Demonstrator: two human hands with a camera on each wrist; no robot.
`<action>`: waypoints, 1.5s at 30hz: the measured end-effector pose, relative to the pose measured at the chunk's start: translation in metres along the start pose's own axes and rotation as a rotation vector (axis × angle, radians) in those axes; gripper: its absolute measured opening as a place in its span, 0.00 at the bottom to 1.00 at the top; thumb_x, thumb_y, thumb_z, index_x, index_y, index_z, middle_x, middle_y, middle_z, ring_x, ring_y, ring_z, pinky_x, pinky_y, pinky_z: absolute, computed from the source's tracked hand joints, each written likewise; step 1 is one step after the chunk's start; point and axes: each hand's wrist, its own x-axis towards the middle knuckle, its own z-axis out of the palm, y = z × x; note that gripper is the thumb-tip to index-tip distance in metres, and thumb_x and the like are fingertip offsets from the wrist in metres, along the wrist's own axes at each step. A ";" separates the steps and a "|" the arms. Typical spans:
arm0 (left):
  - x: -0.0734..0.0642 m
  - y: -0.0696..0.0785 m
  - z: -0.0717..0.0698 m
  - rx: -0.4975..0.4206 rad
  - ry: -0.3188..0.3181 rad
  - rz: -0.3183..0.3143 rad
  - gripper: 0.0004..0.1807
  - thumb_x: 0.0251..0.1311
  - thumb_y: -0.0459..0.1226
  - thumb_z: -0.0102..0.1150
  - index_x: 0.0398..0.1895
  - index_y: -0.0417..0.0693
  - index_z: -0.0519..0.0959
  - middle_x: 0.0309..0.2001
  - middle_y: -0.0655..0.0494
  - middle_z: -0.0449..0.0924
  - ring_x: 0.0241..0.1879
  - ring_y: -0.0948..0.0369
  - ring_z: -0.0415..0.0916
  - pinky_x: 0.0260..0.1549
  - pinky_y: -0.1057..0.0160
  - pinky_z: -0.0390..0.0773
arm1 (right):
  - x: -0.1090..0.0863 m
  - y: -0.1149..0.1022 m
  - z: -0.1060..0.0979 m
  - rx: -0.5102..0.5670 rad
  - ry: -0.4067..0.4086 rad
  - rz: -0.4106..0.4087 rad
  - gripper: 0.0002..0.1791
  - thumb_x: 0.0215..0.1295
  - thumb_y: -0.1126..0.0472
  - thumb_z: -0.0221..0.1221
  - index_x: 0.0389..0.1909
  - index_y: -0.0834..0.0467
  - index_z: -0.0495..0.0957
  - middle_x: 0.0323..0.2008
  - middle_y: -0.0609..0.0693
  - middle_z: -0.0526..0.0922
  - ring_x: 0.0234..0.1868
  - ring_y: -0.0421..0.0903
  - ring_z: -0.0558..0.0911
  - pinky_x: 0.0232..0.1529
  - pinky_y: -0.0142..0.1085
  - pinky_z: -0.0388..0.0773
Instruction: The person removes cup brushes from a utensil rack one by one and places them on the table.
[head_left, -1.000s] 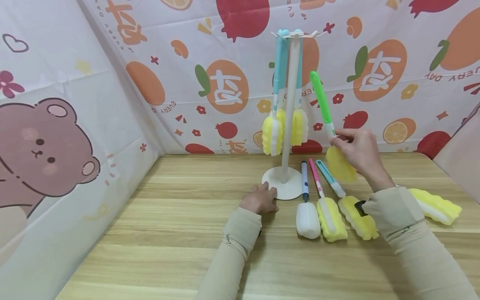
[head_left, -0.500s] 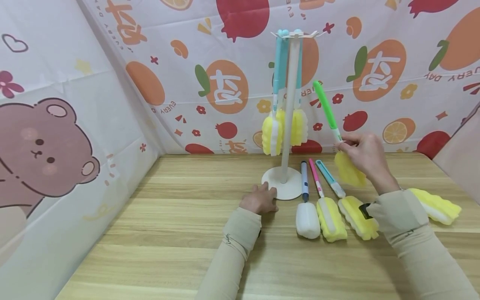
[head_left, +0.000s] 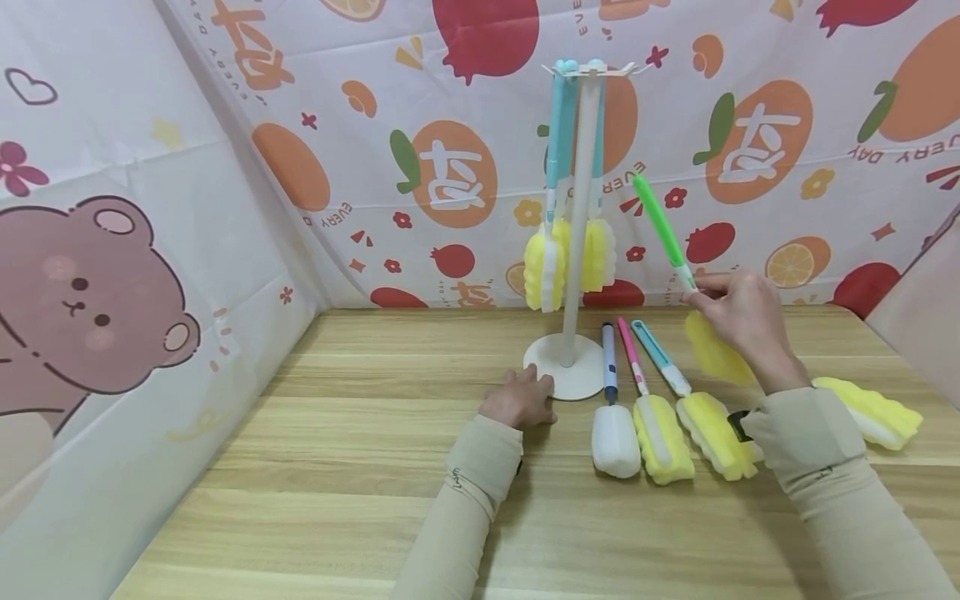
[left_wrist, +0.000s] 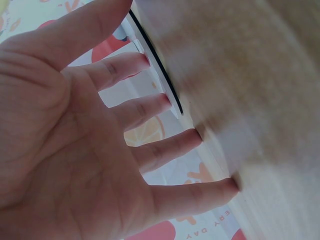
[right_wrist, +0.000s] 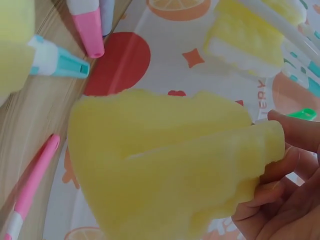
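Observation:
My right hand [head_left: 746, 321] pinches a green-handled sponge cup brush [head_left: 660, 221] near where handle and head meet. The brush hangs in the air, green handle up and leaning left. Its yellow sponge [right_wrist: 160, 160] fills the right wrist view. My left hand [head_left: 519, 398] rests with spread fingers at the white stand's round base [head_left: 555, 385]. In the left wrist view, some fingertips [left_wrist: 165, 101] touch the base's rim and others the tabletop. From the stand's top hooks hang several blue-handled sponge brushes [head_left: 557, 150], their yellow heads down.
On the wooden table [head_left: 300, 500], right of the stand, lie a blue-handled brush with a white head [head_left: 617, 442], a pink-handled brush [head_left: 663, 442] and a teal-handled brush [head_left: 712, 433]. Another yellow sponge head [head_left: 873, 412] lies beyond my right forearm. Printed cloth [head_left: 337, 250] backs the table.
My right hand has moved right and slightly down with the green-handled brush, away from the stand. My left hand stays at the base.

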 end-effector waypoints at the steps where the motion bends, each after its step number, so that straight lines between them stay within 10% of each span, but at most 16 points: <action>1: 0.000 0.000 0.000 -0.001 0.000 0.000 0.15 0.65 0.47 0.67 0.47 0.52 0.76 0.57 0.51 0.69 0.52 0.50 0.64 0.42 0.42 0.77 | 0.000 0.001 0.000 -0.004 0.003 -0.007 0.17 0.65 0.65 0.68 0.50 0.71 0.82 0.44 0.71 0.84 0.35 0.58 0.72 0.26 0.39 0.64; 45: 0.001 -0.001 0.002 -0.007 0.005 -0.011 0.14 0.65 0.47 0.67 0.46 0.52 0.75 0.64 0.50 0.67 0.54 0.49 0.65 0.44 0.40 0.76 | -0.008 0.027 -0.005 -0.293 -0.125 -0.083 0.10 0.60 0.70 0.67 0.38 0.75 0.84 0.26 0.64 0.82 0.25 0.56 0.70 0.21 0.42 0.65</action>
